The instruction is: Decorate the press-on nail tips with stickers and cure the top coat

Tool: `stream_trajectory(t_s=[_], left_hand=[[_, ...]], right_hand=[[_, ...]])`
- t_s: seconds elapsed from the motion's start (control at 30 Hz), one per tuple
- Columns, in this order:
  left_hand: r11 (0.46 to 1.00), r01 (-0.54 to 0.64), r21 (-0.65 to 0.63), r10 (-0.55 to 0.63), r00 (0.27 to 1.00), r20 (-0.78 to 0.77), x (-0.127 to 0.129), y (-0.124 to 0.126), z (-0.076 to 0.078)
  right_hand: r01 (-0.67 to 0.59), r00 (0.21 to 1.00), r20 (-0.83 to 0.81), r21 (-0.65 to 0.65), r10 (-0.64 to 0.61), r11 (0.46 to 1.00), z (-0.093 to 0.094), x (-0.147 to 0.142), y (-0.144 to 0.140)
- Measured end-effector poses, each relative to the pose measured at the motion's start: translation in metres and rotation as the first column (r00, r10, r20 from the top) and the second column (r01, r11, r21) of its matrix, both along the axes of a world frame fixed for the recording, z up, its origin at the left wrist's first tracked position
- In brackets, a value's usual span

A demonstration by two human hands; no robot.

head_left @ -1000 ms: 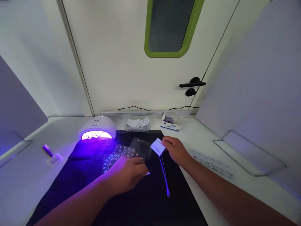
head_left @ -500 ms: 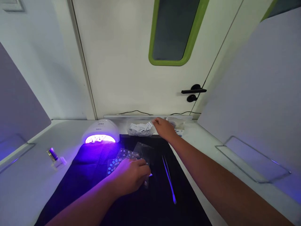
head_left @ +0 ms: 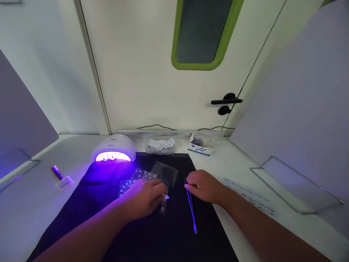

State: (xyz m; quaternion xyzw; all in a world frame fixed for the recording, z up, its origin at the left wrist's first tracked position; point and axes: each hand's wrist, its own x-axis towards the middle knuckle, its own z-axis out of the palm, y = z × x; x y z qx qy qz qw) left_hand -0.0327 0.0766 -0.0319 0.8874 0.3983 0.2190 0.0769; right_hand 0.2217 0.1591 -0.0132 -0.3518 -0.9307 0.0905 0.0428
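My left hand (head_left: 145, 198) is closed in a pinch on a small white piece (head_left: 166, 197), above clear nail sticker sheets (head_left: 128, 184) that overlap on the black mat (head_left: 169, 240). White and bluish dots show on the sheets; my fingers cover part of them. My right hand (head_left: 205, 185) has its fingers curled together at the mat's right edge, beside the pointed ends of the tweezers (head_left: 192, 214). What those fingers hold, if anything, is hidden, and I cannot tell whether they touch the tweezers. A plain clear sheet (head_left: 170, 174) lies just beyond my left hand.
A lit nail lamp (head_left: 114, 147) glows purple at back left. A clear tub of white packets (head_left: 160, 145) and an alcohol pads box (head_left: 201, 145) stand behind the mat. A small bottle (head_left: 61, 177) is at left; clear nail tips (head_left: 249, 196) lie under my right forearm.
My right hand has come back from the packet tub to beside the tweezers, uncovering the alcohol pads box. My left hand stays over the sheets with the white piece. The view has shifted slightly.
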Motion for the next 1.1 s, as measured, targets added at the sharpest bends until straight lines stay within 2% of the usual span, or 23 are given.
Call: stream_trajectory(t_s=[0.13,0.23,0.5,0.87,1.1], left_hand=[[0.999,-0.028,-0.020,0.029,0.999,0.025,-0.001,0.000,-0.003],[0.999,-0.038,-0.034,0.039,0.999,0.030,-0.003,0.001,-0.005],[0.997,-0.015,-0.076,0.019,0.998,0.052,-0.001,-0.002,-0.007],[0.996,-0.006,-0.094,0.012,0.998,0.068,-0.001,-0.004,-0.005],[0.996,0.002,-0.087,0.005,0.997,0.079,-0.001,-0.004,-0.005]], right_hand=[[-0.113,0.992,0.057,-0.009,0.113,0.994,0.007,-0.006,-0.006],[-0.133,0.987,0.086,-0.023,0.134,0.991,0.013,-0.010,-0.012],[0.044,0.986,0.166,-0.047,-0.035,0.998,0.022,-0.009,-0.024],[0.147,0.963,0.236,-0.051,-0.131,0.988,0.017,-0.013,-0.025],[0.251,0.938,0.247,0.008,-0.245,0.968,0.018,-0.020,-0.038]])
